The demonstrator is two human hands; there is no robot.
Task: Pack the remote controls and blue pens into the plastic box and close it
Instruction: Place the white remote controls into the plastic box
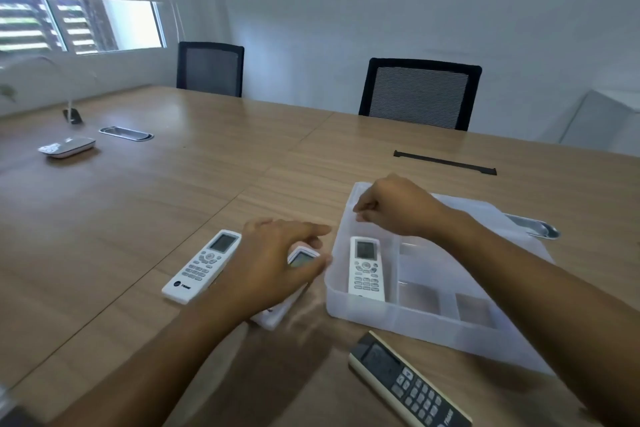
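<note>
Four remotes show: dark remote (410,383) at the table's (138,218) near edge; left hand (277,262) grasping a white remote (298,262); another (202,265) beside it; one (366,267) in the plastic box (398,317). Right hand (394,206), clenched, hovers over the far-left corner. Lift level, seat alongside.

Office meeting room: long table (173,191), mesh chairs (420,94).

Two bare forearms enter from the lower edge, both uncovered up to the frame border (no sleeve edge visible on either). Bare left hand (273,265) and bare right hand (398,206): no rings, watch, bands or gloves seen. Fingernails short, unpainted where visible; motion blur softens the finer details.
</note>
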